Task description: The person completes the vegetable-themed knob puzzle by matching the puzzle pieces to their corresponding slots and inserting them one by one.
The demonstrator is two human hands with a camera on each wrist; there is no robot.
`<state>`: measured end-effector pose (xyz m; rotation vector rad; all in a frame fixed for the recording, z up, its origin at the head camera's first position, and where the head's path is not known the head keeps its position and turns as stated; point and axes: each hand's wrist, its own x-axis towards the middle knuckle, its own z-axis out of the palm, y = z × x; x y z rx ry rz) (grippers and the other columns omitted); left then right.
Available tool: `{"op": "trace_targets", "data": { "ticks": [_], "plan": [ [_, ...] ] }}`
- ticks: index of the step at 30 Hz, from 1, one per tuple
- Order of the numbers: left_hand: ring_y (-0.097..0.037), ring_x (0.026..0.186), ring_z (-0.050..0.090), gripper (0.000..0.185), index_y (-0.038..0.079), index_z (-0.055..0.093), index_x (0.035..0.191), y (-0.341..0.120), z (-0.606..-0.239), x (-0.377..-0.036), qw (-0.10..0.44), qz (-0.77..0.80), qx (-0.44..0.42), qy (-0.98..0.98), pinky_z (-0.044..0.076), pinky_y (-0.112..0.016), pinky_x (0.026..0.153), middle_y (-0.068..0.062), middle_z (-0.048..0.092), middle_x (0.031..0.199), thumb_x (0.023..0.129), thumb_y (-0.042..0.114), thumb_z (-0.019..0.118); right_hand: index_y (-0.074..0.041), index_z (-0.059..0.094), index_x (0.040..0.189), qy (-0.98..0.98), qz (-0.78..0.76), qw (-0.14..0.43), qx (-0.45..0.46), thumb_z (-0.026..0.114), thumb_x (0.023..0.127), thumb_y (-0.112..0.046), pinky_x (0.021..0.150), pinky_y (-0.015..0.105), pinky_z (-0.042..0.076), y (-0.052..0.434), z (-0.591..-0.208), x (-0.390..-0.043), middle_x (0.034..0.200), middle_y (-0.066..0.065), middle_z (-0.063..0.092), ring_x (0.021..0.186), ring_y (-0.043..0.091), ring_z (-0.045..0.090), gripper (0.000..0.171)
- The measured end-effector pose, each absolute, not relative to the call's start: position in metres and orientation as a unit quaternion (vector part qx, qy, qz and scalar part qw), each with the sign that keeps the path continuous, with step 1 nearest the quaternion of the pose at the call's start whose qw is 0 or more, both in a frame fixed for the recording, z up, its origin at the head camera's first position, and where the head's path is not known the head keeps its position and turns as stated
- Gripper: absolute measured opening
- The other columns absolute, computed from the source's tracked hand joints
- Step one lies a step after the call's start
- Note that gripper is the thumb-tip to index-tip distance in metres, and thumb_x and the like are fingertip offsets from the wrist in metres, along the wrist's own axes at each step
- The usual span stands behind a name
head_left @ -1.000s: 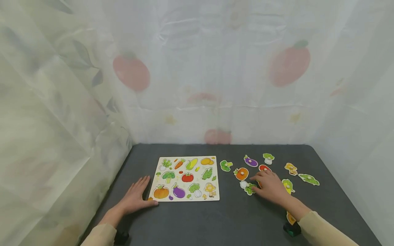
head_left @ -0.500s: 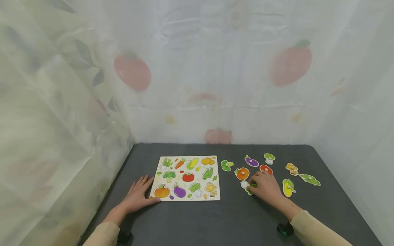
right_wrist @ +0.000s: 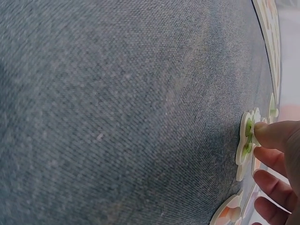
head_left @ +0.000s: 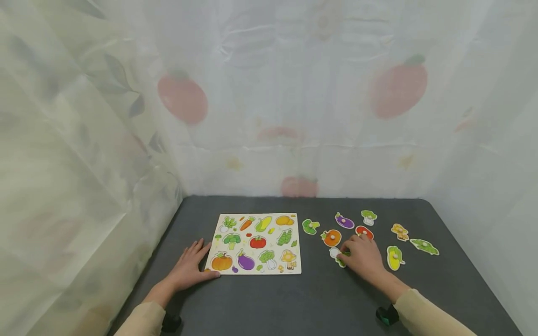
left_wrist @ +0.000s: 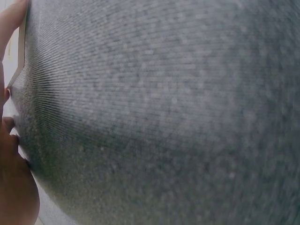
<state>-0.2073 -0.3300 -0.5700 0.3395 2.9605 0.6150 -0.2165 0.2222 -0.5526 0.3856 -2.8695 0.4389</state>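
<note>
Nearest, L hand (head_left: 189,268) lies spread with thumb at the near L corner of the puzzle board (head_left: 273,233), gripping nothing. R hand (head_left: 363,255) curls thumb + fingers in on the white-and-green piece (head_left: 335,252), on the dark table (head_left: 294,308) R of the board; we read a pinch, but knob's hidden, so firmness n/k. Main risk, in our judgement: a weak hold on the knob, causing a slip. Just beyond, orange pc. (head_left: 331,238) sits close and red pc. (head_left: 364,230) partly behind the hand; a low sweep could displace either. Uneven L thumb pressure might shift the board. Farther back, purple pc. (head_left: 345,221) lies apart from the fingers; curtain (head_left: 252,107) behind.
</note>
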Motion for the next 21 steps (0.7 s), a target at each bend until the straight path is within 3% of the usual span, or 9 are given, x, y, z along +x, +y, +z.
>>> {"op": "trace_targets", "data": {
  "ticks": [12,21],
  "plan": [
    [-0.052,0.15,0.015,0.113,0.007,0.034,0.161,-0.3282,-0.5686,-0.2077,0.056,0.202,0.118,0.971,0.012,-0.068,0.119,-0.029,0.022,0.164,0.078,0.071,0.075,-0.02,0.075,0.072,-0.971,0.156,0.134,0.124,0.09,0.077,-0.032,0.069,0.042,0.041,0.2194,-0.5547,-0.214,0.078,-0.003,0.06,0.078,0.023,0.047,0.02],
    [-0.055,0.148,0.017,0.111,0.004,0.037,0.159,-0.3293,-0.5712,-0.2068,0.033,0.216,0.135,0.966,0.013,-0.071,0.116,-0.033,0.024,0.161,0.078,0.066,0.078,-0.02,0.077,0.076,-0.965,0.155,0.143,0.154,0.083,0.078,-0.021,0.074,0.044,0.042,0.2188,-0.5534,-0.2114,0.083,-0.003,0.061,0.081,0.023,0.048,0.006]
  ]
}}
